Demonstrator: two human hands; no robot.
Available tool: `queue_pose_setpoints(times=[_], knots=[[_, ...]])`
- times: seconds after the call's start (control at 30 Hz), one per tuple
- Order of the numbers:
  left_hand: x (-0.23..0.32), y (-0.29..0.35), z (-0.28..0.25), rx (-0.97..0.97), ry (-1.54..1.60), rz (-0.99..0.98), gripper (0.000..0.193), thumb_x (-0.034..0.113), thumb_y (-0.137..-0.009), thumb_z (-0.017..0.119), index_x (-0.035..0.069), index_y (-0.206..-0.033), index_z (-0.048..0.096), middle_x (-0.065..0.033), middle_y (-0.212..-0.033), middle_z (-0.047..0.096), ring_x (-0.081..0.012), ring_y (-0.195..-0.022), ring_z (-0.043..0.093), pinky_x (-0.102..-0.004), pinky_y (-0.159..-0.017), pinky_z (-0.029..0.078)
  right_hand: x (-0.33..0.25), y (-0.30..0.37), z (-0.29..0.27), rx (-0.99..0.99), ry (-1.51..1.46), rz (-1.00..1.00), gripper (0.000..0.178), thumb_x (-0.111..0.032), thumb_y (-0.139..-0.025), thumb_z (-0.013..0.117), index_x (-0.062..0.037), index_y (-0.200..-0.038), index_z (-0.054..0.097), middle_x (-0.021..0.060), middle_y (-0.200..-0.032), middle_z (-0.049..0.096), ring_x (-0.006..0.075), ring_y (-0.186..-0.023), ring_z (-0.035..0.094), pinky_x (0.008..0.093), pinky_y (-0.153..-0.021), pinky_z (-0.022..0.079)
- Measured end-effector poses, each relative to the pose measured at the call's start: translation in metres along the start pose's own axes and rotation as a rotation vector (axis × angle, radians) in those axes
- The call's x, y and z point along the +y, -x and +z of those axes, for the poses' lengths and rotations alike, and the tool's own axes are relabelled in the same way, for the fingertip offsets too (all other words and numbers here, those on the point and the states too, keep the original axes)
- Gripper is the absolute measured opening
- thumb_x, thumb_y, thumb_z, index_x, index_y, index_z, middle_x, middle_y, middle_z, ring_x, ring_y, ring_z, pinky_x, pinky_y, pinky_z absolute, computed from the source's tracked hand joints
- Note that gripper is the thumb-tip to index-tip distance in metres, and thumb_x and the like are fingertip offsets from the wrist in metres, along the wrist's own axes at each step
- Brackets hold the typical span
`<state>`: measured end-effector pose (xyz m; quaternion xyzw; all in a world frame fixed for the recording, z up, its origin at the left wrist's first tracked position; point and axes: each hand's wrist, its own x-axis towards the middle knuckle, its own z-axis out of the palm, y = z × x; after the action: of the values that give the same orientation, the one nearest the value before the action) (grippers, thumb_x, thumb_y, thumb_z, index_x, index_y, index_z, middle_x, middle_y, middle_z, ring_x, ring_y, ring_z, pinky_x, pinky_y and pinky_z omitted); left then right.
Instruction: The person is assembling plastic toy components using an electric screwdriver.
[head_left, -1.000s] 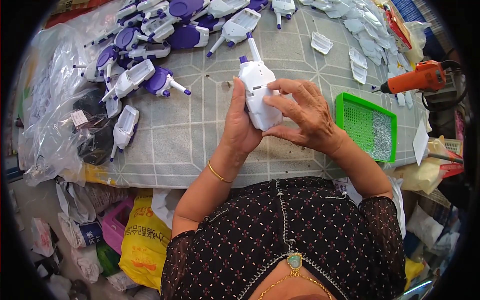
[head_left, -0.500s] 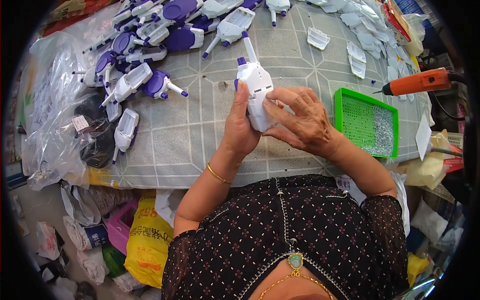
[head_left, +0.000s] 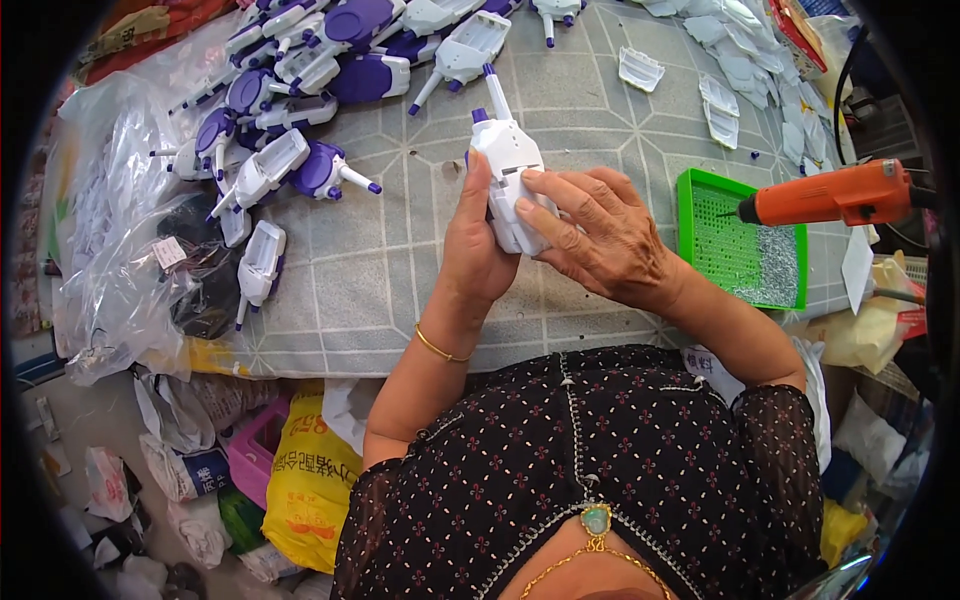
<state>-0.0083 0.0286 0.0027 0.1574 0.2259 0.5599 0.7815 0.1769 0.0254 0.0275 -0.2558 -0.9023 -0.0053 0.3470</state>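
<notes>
My left hand (head_left: 474,236) is wrapped round a white and purple toy walkie-talkie (head_left: 505,147), its thumb along the side. The toy's antenna points away from me and its white back faces up. My right hand (head_left: 607,232) presses bent fingertips on a white battery cover (head_left: 512,226) at the toy's lower back; its thumb is hidden below. A narrow dark gap shows at the cover's upper edge. Two loose white covers, one nearer (head_left: 720,112) and one farther (head_left: 641,70), lie on the table beyond my right hand.
Many similar toys (head_left: 368,78) are heaped at the far left. A green tray (head_left: 684,222) holding small screws stands right of my hands, with an orange electric screwdriver (head_left: 825,194) hanging over it. White covers (head_left: 735,60) are piled far right; clear plastic bags (head_left: 110,290) lie left.
The toy has shifted slightly up, and my right fingers have moved up along the cover toward its upper edge. The orange screwdriver has swung left over the tray.
</notes>
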Motion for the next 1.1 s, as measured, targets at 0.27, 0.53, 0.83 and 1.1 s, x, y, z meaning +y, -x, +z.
queue_pose_setpoints(times=[0.27, 0.53, 0.83, 1.1], knots=[[0.0, 0.002, 0.002, 0.004, -0.053, 0.009, 0.052, 0.052, -0.109, 0.043, 0.008, -0.137, 0.053, -0.0098, -0.118, 0.066, -0.0202, -0.106, 0.067, -0.0352, -0.092, 0.057, -0.006, 0.003, 0.001, -0.033, 0.075, 0.026, 0.065, -0.017, -0.078, 0.082, -0.0067, -0.138, 0.059, 0.0161, -0.142, 0.059, 0.029, -0.118, 0.064, 0.0454, -0.101, 0.046], [-0.005, 0.006, 0.008, 0.018, -0.263, 0.102, 0.055, 0.054, -0.109, 0.041, 0.009, -0.14, 0.047, -0.011, -0.12, 0.063, -0.0203, -0.103, 0.066, -0.0353, -0.089, 0.057, 0.005, 0.0, -0.005, -0.057, 0.021, 0.011, 0.061, -0.022, -0.075, 0.085, -0.0106, -0.132, 0.065, 0.0141, -0.139, 0.059, 0.0283, -0.117, 0.063, 0.0439, -0.099, 0.046], [-0.004, 0.0, 0.009, -0.092, 0.086, 0.028, 0.07, 0.065, -0.106, 0.034, 0.007, -0.144, 0.046, -0.0138, -0.127, 0.063, -0.0336, -0.108, 0.067, -0.0484, -0.095, 0.057, 0.017, -0.01, -0.007, -0.077, -0.322, 0.393, 0.078, -0.041, -0.077, 0.087, -0.0116, -0.142, 0.056, 0.0214, -0.154, 0.045, 0.041, -0.133, 0.053, 0.0491, -0.11, 0.045], [-0.012, 0.002, 0.019, 0.123, -0.162, 0.102, 0.063, 0.056, -0.109, 0.038, 0.008, -0.149, 0.043, -0.0093, -0.138, 0.061, -0.0253, -0.12, 0.064, -0.0457, -0.1, 0.056, 0.008, -0.007, -0.001, -0.089, -0.383, 0.527, 0.064, -0.025, -0.093, 0.071, -0.0064, -0.149, 0.047, 0.0241, -0.153, 0.045, 0.0442, -0.132, 0.053, 0.0459, -0.11, 0.045]])
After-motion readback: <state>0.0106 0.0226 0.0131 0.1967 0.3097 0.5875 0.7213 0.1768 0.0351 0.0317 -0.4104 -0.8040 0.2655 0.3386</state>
